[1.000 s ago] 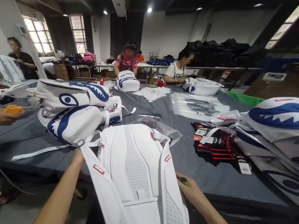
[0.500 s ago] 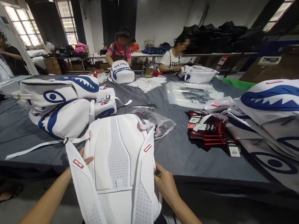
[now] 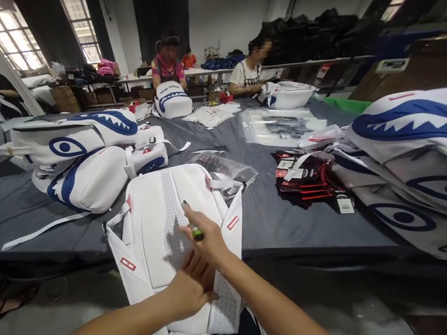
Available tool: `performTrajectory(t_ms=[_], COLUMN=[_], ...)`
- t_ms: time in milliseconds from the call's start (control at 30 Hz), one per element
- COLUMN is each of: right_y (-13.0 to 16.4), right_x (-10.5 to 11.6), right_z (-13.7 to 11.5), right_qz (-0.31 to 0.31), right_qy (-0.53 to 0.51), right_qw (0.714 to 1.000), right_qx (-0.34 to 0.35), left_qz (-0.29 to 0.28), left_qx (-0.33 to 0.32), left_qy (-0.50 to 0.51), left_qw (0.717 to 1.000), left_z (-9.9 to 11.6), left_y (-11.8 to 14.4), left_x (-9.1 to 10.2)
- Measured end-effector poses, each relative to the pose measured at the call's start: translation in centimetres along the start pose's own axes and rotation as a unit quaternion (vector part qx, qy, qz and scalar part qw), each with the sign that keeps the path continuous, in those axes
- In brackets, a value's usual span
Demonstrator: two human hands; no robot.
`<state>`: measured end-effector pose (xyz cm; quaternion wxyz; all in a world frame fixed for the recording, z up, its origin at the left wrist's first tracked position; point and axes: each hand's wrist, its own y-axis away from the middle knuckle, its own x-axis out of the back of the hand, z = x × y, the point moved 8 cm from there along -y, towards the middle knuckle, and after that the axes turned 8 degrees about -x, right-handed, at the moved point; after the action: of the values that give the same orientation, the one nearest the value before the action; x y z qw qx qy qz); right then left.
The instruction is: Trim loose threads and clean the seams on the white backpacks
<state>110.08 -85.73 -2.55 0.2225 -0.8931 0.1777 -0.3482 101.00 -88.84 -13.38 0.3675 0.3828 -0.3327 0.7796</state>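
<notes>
Head view: right hand (image 3: pixel 206 238) grips pen (image 3: pixel 195 228); left hand (image 3: pixel 190 288) loosely curled on backpack (image 3: pixel 156 224).

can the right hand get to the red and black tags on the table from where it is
Probably yes: the right hand rests on the white backpack, and only bare grey table lies between it and the red and black tags.

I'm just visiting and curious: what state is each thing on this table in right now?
Backpack: back panel up, overhanging the table edge.
Left hand: resting on the backpack.
Right hand: gripping a pen.
Shark bags: stacked two high.
Plastic bag: lying crumpled.
Tags: loosely piled.
</notes>
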Motion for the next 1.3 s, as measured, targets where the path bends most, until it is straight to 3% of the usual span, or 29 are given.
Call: performTrajectory(t_ms=[67,100,200,300,400,500,567,700,867,933,1033,1133,1300], right_y=[2.3,3.8,7.6,9.3,9.0,7.8,7.1,6.3,6.1,5.7,4.6,3.3,2.5], right_x=[-0.8,-0.3,3.0,5.0,4.2,3.2,3.2,3.3,2.8,2.7,2.8,3.1,3.1], right_z=[1.7,3.1,7.2,9.2,9.4,8.7,8.3,8.4,10.5,11.1,11.1,10.5,10.3], right_qz=[0.011,0.028,0.098,0.176,0.209,0.206,0.205,0.192,0.165,0.162,0.176,0.194,0.186], right_qy=[0.066,0.091,0.108,0.080,0.045,0.017,-0.004,-0.023,-0.078,-0.137,-0.183,-0.173,-0.169], right_qw=[0.996,0.994,0.989,0.978,0.972,0.975,0.977,0.979,0.970,0.953,0.930,0.927,0.930], right_qx=[0.061,0.062,-0.005,-0.071,-0.095,-0.077,-0.066,-0.062,-0.163,-0.218,-0.267,-0.272,-0.269], left_qz=[-0.091,-0.121,-0.112,-0.081,-0.024,-0.061,-0.101,-0.122,-0.044,-0.041,-0.072,-0.072,-0.065], left_qx=[-0.069,-0.111,-0.170,-0.178,-0.182,-0.217,-0.243,-0.290,-0.205,-0.198,-0.240,-0.248,-0.233], left_qy=[0.008,0.001,-0.043,-0.070,-0.174,-0.261,-0.277,-0.223,-0.250,-0.263,-0.216,-0.166,-0.130], left_qw=[0.993,0.986,0.978,0.978,0.968,0.939,0.924,0.923,0.945,0.943,0.944,0.952,0.962], left_z=[-0.7,-1.0,-2.3,-2.4,-2.1,-2.0,-2.2,-2.9,-7.3,-8.0,-6.5,-4.9,-5.3], left_y=[2.2,3.2,3.1,-2.3,-10.3,-15.8,-17.2,-17.2,-19.6,-19.8,-18.2,-16.4,-16.0], left_x=[-2.1,-2.2,0.2,3.4,7.1,8.5,8.3,8.7,13.7,14.4,12.6,10.7,10.1])
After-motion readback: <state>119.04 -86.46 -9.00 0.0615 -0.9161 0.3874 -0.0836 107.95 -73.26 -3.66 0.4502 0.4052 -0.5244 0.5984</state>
